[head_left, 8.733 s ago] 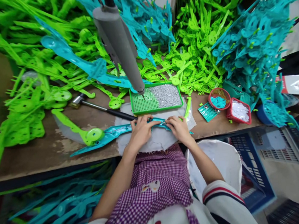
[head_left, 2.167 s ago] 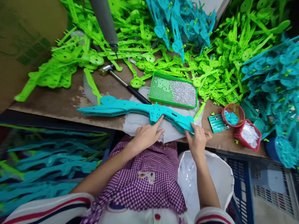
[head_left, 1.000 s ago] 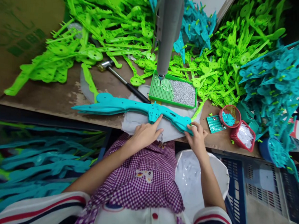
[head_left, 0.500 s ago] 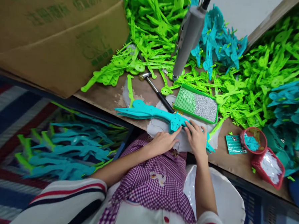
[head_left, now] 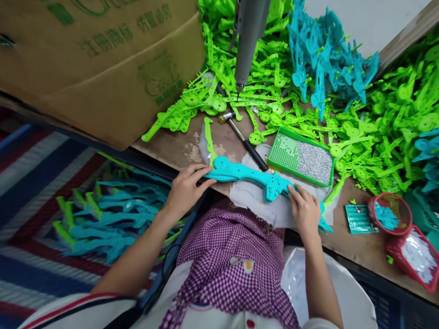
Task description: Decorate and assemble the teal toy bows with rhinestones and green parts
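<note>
Over a light grey cloth [head_left: 250, 200] at the near edge of the bench [head_left: 178, 147], I am seeing a long blue part [head_left: 245, 172] spanning crosswise; I cannot tell whether it is touching the cloth throughout. At its nine o'clock, the left hand [head_left: 185, 189] is pinching the end, thumb and fingers narrowing on it. At four o'clock, the right hand [head_left: 306, 211] is holding the other end under bent fingers. A hammer [head_left: 247, 144] is lying at eleven, and a green tray [head_left: 283, 153] is holding small silver pieces [head_left: 314, 162] at two. Farther out, a grey power screwdriver [head_left: 246, 48] is hanging towards half past eleven, a cardboard box [head_left: 110, 65] is standing at ten, and a round red basket [head_left: 404, 207] is sitting at three.
</note>
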`<state>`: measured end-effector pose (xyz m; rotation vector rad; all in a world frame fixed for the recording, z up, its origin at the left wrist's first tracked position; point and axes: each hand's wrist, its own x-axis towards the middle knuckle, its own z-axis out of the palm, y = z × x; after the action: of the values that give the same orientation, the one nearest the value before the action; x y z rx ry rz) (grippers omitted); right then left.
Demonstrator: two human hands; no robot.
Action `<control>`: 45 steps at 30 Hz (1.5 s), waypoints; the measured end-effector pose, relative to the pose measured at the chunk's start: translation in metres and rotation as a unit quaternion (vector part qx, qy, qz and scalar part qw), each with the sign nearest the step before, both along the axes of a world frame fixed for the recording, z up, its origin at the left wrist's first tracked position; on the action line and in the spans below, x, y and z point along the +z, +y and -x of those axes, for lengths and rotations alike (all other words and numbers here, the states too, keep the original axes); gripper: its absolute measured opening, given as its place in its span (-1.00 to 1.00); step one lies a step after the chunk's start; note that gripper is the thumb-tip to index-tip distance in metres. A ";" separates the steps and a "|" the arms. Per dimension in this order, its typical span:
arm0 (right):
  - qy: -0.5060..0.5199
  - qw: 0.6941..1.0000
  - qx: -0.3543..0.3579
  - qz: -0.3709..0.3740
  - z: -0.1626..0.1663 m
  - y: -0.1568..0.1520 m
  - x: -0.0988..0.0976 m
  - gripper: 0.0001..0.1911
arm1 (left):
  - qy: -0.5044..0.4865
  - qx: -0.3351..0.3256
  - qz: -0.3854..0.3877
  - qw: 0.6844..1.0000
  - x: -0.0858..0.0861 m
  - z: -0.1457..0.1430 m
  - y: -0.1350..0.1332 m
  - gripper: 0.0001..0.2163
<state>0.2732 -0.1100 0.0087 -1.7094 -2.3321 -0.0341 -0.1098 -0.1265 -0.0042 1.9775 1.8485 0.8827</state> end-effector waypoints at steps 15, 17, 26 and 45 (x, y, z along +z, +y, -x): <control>-0.022 1.000 0.000 -0.008 -0.004 -0.001 -0.003 -0.64 | 0.104 -0.221 0.057 0.968 0.035 -0.085 0.060 -0.58; -0.017 1.000 -0.004 -0.002 -0.002 -0.003 0.001 -0.64 | 0.127 -0.249 0.067 0.958 0.027 -0.092 0.074 -0.61; 0.011 0.994 0.093 0.060 0.031 -0.002 0.015 -0.48 | 0.165 -0.273 0.081 0.944 0.020 -0.089 0.093 -0.68; -0.002 0.988 0.119 0.094 0.025 0.003 0.022 -0.48 | 0.117 -0.313 0.128 0.934 0.015 -0.088 0.113 -0.71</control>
<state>0.2484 -0.1069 0.0304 -1.4949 -2.5973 0.2345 -0.0216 -0.0133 0.0105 2.3458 1.2037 0.2123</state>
